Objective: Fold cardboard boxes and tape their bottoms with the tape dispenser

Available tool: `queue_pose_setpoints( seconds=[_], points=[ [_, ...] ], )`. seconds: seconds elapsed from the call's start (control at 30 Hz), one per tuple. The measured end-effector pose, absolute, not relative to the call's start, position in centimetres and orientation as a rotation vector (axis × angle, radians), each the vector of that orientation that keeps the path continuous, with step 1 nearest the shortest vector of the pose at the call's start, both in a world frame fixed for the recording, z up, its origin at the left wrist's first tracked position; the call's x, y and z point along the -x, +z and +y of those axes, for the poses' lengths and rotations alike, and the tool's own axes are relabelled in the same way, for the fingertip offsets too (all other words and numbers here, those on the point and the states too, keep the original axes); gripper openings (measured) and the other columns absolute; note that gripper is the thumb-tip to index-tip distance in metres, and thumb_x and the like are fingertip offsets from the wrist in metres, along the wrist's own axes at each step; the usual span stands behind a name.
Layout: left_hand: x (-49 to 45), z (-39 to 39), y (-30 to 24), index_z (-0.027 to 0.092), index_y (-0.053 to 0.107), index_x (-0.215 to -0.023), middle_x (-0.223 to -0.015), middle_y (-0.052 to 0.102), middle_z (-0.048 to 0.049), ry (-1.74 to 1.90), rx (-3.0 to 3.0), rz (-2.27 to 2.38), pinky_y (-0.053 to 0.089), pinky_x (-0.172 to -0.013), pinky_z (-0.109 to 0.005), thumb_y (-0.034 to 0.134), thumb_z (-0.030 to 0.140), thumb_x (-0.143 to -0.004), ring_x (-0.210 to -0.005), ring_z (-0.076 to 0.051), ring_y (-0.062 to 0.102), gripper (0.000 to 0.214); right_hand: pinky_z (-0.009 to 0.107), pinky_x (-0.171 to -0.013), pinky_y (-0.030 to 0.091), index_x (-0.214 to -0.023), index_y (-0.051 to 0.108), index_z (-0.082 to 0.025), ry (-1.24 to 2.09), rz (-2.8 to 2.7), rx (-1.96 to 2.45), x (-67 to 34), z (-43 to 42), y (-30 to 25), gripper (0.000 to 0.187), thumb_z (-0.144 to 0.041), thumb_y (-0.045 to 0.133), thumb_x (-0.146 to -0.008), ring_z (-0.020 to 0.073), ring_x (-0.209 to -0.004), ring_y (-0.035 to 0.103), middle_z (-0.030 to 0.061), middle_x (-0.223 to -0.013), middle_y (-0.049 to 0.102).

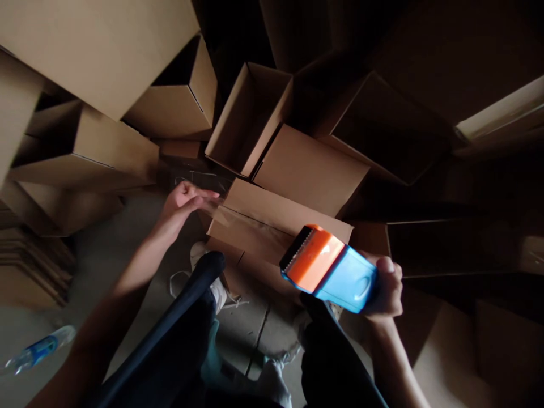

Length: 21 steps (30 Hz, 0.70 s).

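Note:
In the head view, a closed cardboard box [255, 238] lies in front of my knees, with a clear strip of tape [238, 221] along its top seam. My right hand [389, 289] grips a blue and orange tape dispenser [329, 269], its toothed edge angled left above the box's right part. Just off the box's left end, my left hand [182, 207] has thumb and fingers closed on the loose end of the tape, blurred by motion.
Behind the box stands an open carton [250, 116] beside a flat cardboard panel [312, 167]. More open cartons [85, 144] crowd the left, and dark ones fill the right. Flattened cardboard [34, 266] is stacked at the left edge; a plastic bottle [40, 348] lies on the floor.

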State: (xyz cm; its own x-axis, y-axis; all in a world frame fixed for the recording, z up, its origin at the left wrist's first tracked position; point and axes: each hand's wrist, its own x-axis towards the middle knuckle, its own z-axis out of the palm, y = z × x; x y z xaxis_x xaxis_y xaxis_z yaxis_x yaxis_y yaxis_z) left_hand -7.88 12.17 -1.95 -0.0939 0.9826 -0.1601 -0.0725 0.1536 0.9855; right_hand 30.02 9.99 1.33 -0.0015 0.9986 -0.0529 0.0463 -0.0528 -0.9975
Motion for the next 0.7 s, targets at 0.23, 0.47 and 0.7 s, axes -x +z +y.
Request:
queue_pose_setpoints(
  seconds=[0.23, 0.47, 0.7],
  points=[
    [5.1, 11.2, -2.4, 0.026, 0.039, -0.083, -0.090, 0.080, -0.0063, 1.250, -0.949, 1.497, 0.058, -0.095, -0.046, 0.097, 0.044, -0.070, -0.100, -0.028, 0.078, 0.062, 0.025, -0.039, 0.026, -0.043, 0.038, -0.020, 1.188, -1.207, 1.227, -29.8, 10.1, 1.6, 0.066, -0.062, 0.056, -0.090, 0.0109, -0.037, 0.032, -0.0004, -0.041, 0.034],
    [3.3, 10.5, -1.0, 0.028, 0.037, -0.086, -0.099, 0.083, -0.0088, 1.238, -0.877, 1.609, 0.053, -0.109, -0.047, 0.094, 0.052, -0.069, -0.110, -0.029, 0.077, 0.065, 0.026, -0.039, 0.025, -0.042, 0.035, -0.021, 1.237, -1.111, 1.260, -29.9, 9.9, 1.5, 0.068, -0.068, 0.060, -0.084, 0.0104, -0.037, 0.027, -0.0028, -0.041, 0.029],
    [2.4, 10.0, -0.4, 0.029, 0.035, -0.092, -0.087, 0.081, -0.0028, 1.309, -0.964, 1.674, 0.064, -0.091, -0.046, 0.090, 0.044, -0.074, -0.100, -0.032, 0.080, 0.060, 0.027, -0.040, 0.026, -0.040, 0.034, -0.020, 1.239, -1.118, 1.245, -29.6, 10.0, 1.9, 0.071, -0.068, 0.061, -0.086, 0.0105, -0.036, 0.029, -0.0018, -0.039, 0.029]
  ],
)
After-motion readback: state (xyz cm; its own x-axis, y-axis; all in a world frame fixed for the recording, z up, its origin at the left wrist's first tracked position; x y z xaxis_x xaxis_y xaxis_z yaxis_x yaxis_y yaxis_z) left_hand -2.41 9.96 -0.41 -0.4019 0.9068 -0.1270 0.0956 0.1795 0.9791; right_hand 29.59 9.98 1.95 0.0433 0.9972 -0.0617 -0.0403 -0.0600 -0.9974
